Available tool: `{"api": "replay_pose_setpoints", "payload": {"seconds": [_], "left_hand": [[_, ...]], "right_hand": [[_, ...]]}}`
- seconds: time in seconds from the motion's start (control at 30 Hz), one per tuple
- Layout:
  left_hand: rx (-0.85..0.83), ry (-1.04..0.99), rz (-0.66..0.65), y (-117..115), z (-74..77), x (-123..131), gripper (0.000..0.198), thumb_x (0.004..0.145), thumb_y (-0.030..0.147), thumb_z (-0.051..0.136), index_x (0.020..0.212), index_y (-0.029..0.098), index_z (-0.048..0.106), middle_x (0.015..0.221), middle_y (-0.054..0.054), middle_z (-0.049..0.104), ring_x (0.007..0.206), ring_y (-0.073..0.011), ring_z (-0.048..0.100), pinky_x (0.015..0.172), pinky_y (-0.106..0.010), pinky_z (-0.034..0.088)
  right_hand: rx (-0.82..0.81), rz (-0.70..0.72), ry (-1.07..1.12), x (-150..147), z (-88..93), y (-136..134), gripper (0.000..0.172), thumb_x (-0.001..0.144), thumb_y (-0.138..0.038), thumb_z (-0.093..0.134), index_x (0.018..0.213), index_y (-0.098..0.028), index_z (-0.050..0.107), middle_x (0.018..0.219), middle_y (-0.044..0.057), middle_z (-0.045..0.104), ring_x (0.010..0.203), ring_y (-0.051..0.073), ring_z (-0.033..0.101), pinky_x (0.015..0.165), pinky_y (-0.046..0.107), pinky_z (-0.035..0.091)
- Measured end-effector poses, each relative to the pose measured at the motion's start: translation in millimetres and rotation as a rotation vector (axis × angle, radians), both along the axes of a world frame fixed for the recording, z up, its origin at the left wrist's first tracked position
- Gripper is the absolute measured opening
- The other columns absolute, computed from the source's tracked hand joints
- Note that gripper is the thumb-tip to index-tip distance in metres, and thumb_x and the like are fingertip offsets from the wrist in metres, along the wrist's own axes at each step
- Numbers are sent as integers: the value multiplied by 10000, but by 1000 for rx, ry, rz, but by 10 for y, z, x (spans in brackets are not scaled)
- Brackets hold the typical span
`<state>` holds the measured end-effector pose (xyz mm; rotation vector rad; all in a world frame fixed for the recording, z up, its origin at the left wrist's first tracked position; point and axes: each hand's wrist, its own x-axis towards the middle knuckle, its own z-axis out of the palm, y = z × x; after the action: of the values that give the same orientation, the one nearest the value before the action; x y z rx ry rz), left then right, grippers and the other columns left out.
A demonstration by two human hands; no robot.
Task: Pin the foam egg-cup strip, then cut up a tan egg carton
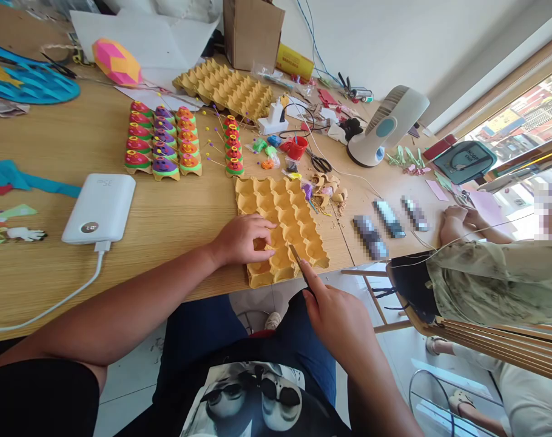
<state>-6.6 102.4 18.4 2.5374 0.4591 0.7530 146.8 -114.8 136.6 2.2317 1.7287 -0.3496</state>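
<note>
A yellow-brown cardboard egg tray (294, 215) lies at the table's near edge, hollows facing up. My left hand (245, 240) is on its left part, thumb and fingers bent around one of its ridges. In my right hand (337, 309) is a knife (298, 260), forefinger stretched along its back. The blade tip touches or hovers just above the tray near its middle; I cannot tell whether it has gone into the card. My palm and fingers hide most of the handle.
Painted egg-carton strips (165, 142) stand behind. A second egg tray (225, 88), scissors (320, 162), carton scraps (328, 191) and a white fan (387, 127) lie farther back. At left is a white power bank (99, 207) with a cable. Another person (485, 273) sits at right.
</note>
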Motion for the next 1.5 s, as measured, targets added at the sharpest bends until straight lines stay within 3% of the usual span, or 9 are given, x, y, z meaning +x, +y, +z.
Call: {"api": "replay_pose_setpoints", "payload": {"seconds": [0.7, 1.13, 1.5], "left_hand": [[-8, -30, -3, 3, -14, 12, 197, 795, 408, 757, 755, 216, 742, 1230, -88, 766, 1028, -268, 716, 910, -420, 545], [-6, -18, 2, 3, -11, 17, 201, 791, 414, 763, 757, 217, 741, 1227, -86, 767, 1046, -274, 715, 929, -429, 542], [-5, -19, 1, 8, -27, 23, 199, 784, 412, 766, 752, 217, 743, 1218, -89, 769, 1039, -277, 715, 914, -428, 544]], "right_hand": [[-27, 6, -73, -85, 11, 97, 645, 1072, -262, 449, 1676, -283, 223, 858, 9, 800, 758, 210, 769, 550, 278, 409], [-52, 16, -75, -94, 209, 307, 607, 1055, -275, 449, 1647, -314, 323, 902, 43, 816, 820, 241, 783, 603, 296, 460], [-124, 36, -101, -153, 360, 401, 599, 1065, -287, 426, 1651, -313, 308, 952, 65, 814, 862, 238, 778, 624, 283, 460]]}}
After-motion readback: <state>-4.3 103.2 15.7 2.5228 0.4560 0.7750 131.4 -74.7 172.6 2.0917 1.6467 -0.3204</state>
